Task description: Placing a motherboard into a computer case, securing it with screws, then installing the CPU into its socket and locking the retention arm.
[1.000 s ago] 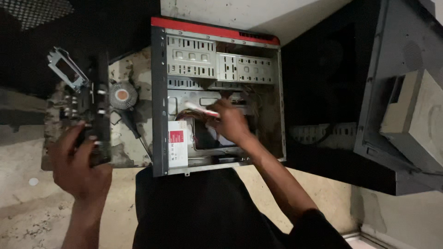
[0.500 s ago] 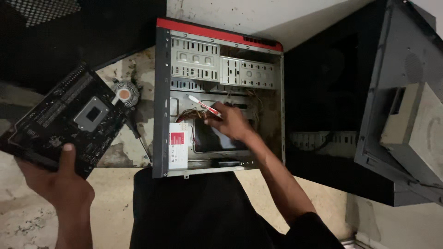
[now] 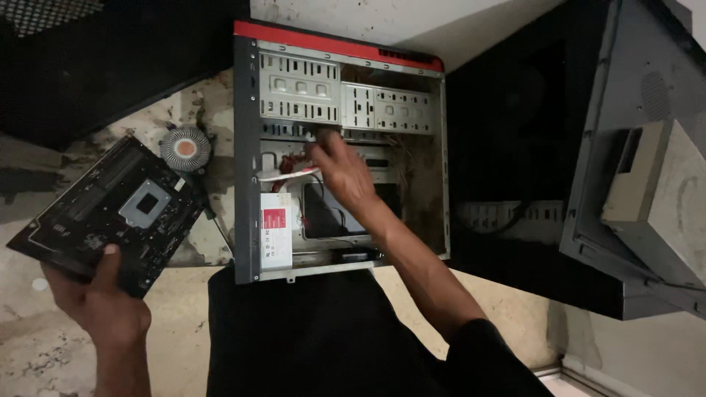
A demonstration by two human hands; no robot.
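My left hand (image 3: 99, 298) grips the near edge of a black motherboard (image 3: 110, 209) and holds it flat above the floor, left of the case. An open computer case (image 3: 246, 147) with a red front edge lies on its side before me. My right hand (image 3: 342, 173) reaches inside it, fingers spread among red and white cables (image 3: 287, 173) just below the metal drive bays (image 3: 334, 99). Whether the fingers pinch a cable is hidden. A power supply (image 3: 276, 235) with a red-and-white label sits in the case's near left corner.
A round cooler with a copper centre (image 3: 185, 148) lies on the stained floor between the motherboard and the case. A dark grey case panel (image 3: 625, 88) and a beige box-shaped unit (image 3: 662, 198) stand at the right. Black mats lie at the back left.
My left hand has lifted the motherboard off the floor and turned it flat, uncovering the cooler. My right hand has moved further up inside the case, toward the drive bays.
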